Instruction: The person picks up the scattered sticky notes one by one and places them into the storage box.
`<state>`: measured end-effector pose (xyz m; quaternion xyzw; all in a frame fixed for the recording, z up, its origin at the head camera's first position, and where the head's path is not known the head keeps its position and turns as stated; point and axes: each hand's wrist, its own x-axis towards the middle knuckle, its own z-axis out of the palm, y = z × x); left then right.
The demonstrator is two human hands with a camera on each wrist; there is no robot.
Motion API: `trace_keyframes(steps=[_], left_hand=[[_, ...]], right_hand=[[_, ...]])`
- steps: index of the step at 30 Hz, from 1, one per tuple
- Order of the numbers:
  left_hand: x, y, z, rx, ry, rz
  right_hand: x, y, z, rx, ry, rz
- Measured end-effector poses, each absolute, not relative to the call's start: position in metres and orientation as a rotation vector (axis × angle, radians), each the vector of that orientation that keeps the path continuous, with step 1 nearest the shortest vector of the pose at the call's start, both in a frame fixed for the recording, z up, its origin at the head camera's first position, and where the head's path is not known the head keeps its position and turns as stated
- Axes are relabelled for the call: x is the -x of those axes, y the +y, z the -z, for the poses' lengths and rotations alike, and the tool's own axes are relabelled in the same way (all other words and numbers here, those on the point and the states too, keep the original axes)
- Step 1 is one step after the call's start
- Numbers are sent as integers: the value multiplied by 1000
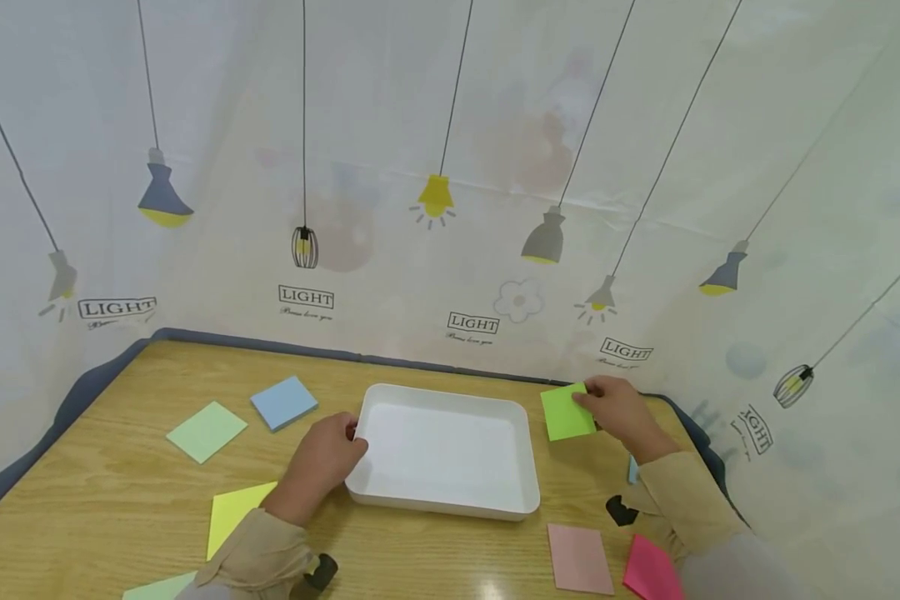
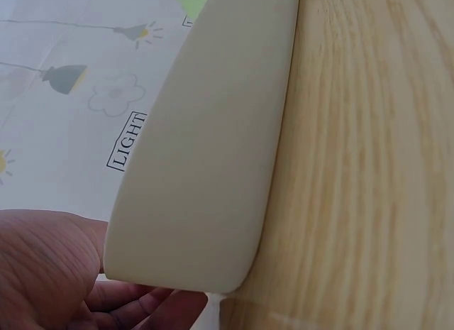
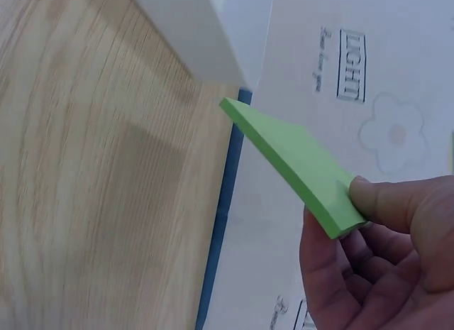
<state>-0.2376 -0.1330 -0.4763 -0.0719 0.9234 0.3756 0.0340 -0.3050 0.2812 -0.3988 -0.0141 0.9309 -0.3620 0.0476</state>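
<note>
A white rectangular tray [image 1: 442, 446] with low walls stands on the wooden table, nothing lying in it. My left hand [image 1: 322, 454] grips its left wall, thumb over the rim; the left wrist view shows fingers against the outside of the tray [image 2: 206, 152]. To the right of the tray my right hand [image 1: 622, 412] pinches a bright green sticky note pad [image 1: 567, 412] by its right edge. In the right wrist view the green pad [image 3: 298, 163] is held above the table between thumb and fingers, its shadow on the wood below.
Left of the tray lie a blue pad [image 1: 285, 403], a pale green pad [image 1: 207, 432] and a yellow pad [image 1: 232, 512]. A pink pad [image 1: 580, 558] and a magenta pad [image 1: 651, 568] lie at front right. A printed curtain [image 1: 390, 333] hangs behind the table.
</note>
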Motion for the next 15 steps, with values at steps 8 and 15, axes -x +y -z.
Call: trace_keyframes(steps=[8,15], left_hand=[[238,-134,476,208,2840,-1163],[237,-134,477,201,2848,-1158]], right_hand=[[306,241,393,76,2746,1201],[305,210,393,99,2670,1277]])
